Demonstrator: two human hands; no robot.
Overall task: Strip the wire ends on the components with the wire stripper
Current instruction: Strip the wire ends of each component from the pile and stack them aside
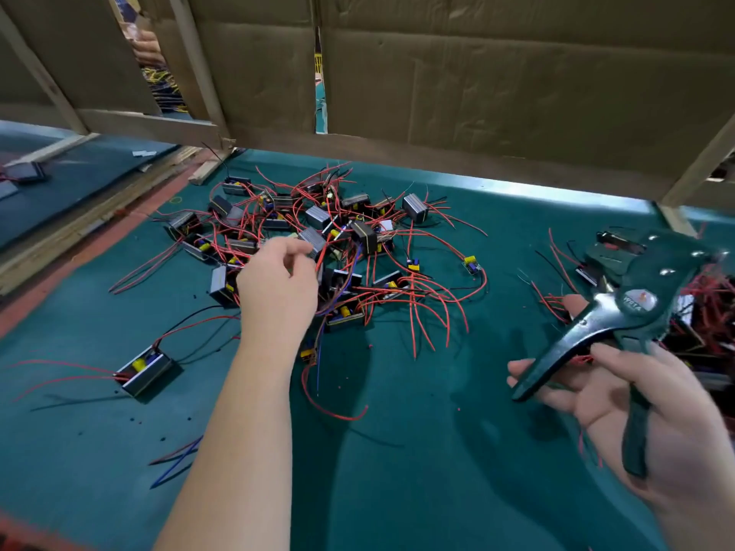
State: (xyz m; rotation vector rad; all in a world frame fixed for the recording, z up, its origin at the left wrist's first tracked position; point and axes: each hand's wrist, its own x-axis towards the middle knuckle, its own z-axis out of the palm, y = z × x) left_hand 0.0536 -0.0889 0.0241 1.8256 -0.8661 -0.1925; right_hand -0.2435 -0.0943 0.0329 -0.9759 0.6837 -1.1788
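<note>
Component, one, pinched in left hand fingers; wire stripper, one, in curled right hand fingers.

small electronics assembly workshop. teal felt-covered workbench piled with small black boxy electronic modules with red lead wires, dark green pistol-grip wire stripper, brown cardboard partition on raw wooden framing, more yellow and black wire bundles at the next station through the gap.
</note>
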